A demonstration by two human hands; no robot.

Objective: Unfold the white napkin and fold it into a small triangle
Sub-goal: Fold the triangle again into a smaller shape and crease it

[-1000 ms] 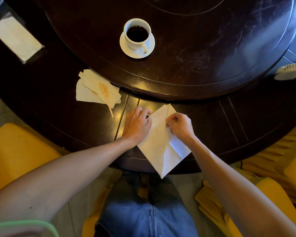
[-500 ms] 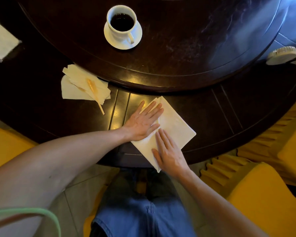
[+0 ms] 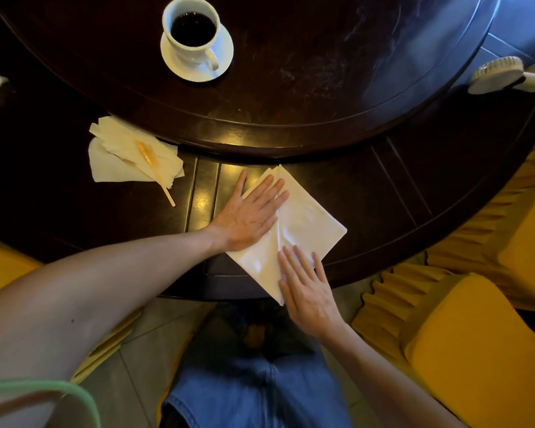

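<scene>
The white napkin (image 3: 306, 223) lies flat on the near rim of the dark wooden worktop (image 3: 383, 193), folded into a kite-like shape with a crease running down its middle; its lowest tip juts just past the worktop's edge above the person's lap. The left hand (image 3: 247, 216) lies palm down on the napkin's left half, fingers straight and spread a little, pressing the paper flat, with the thumb out on the bare wood. The right hand (image 3: 306, 285) lies palm down on the lower right part of the napkin, fingers straight and close together, their tips pointing up along the crease; neither hand grips anything. Beyond the napkin rises the raised round centre of the worktop (image 3: 306, 72), and on it stands a white cup of dark coffee (image 3: 192, 30) on a white saucer (image 3: 198, 72), the handle turned toward the person. To the left, on the lower ring, lies a crumpled paper napkin (image 3: 130, 156) with a thin wooden stick (image 3: 158, 174) resting across it, its end poking out onto the wood. At the right edge lies a pale brush (image 3: 498, 75), bristles up. Yellow covered chairs (image 3: 476, 350) stand on both sides, and blue jeans (image 3: 254, 381) show below.
</scene>
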